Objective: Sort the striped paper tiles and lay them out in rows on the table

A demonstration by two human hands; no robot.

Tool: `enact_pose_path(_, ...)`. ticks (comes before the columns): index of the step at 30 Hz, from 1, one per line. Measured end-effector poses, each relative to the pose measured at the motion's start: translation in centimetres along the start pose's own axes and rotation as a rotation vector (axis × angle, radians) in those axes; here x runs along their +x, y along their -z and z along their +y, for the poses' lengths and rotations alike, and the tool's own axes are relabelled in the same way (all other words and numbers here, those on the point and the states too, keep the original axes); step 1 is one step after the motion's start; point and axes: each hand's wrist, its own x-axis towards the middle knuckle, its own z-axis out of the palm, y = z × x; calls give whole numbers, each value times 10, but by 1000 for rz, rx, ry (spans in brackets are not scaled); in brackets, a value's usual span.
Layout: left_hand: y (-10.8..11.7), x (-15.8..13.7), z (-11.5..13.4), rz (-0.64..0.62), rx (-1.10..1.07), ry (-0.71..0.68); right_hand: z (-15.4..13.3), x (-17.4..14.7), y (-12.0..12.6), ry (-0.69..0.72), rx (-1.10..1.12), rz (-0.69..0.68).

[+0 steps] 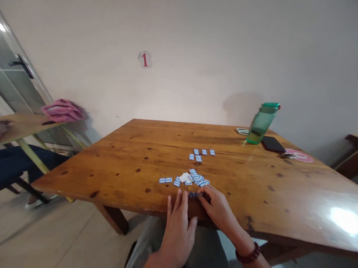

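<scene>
At the table's near edge a short row of small, dark-blue patterned cards (195, 195) lies between my two hands; its detail is too small to read. My left hand (179, 227) rests on the edge with its fingers stretched out, the fingertips by the row's left end. Thumb and fingers of my right hand (215, 206) are pinched at the right end, partly hiding it. Just beyond is a loose heap of blue-and-white cards (196, 178), with some blank white ones (184, 177) face-down or plain on it. A flat blue-and-white pair (165, 180) lies to the left.
Farther back lie several similar cards (198, 158). A green bottle (261, 125), a white coiled cord (242, 131), a dark phone (273, 144), keys (287, 155) and a pink round mat (301, 156) are at the right. Another table with a pink cloth (62, 110) stands left.
</scene>
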Motion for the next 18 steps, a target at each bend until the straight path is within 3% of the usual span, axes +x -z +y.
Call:
enact_pose_path(11,13,9,16,-135,160,-31,1,0,0,18,48,9)
enact_pose_path(18,4,5,6,40,-22,24,-2,0,2,3,31,9)
